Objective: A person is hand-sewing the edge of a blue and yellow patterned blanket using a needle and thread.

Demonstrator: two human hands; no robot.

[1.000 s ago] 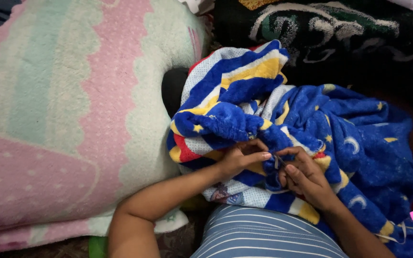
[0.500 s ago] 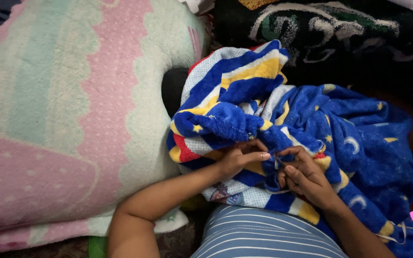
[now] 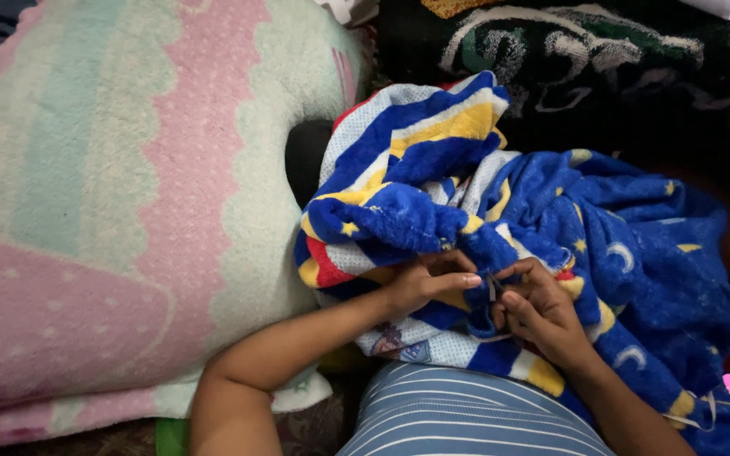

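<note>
a small dark item (image 3: 493,285), too slight to be identified, is pinched between the fingertips of both hands where they meet over a fold of blue fleece blanket (image 3: 618,253). the left hand (image 3: 424,283) is curled, its fingers closed on the fabric and the item's near-left side; the right hand (image 3: 542,312) is likewise clenched, thumb and forefinger gripped on the item from the right. the item is seen lying directly between the two sets of fingertips, its long axis roughly upright in the scene, with neither hand clearly nearer. the blanket, printed with yellow stars and pale moons and banded in blue, yellow, white and red, is bunched in the person's lap and spread to the right. a striped grey-blue garment (image 3: 466,418) is shown at the near edge. a large pastel pink-and-green blanket (image 3: 111,211) is laid out to the left, and a dark patterned cloth (image 3: 601,59) is heaped at the far side. the floor beneath is largely hidden.
</note>
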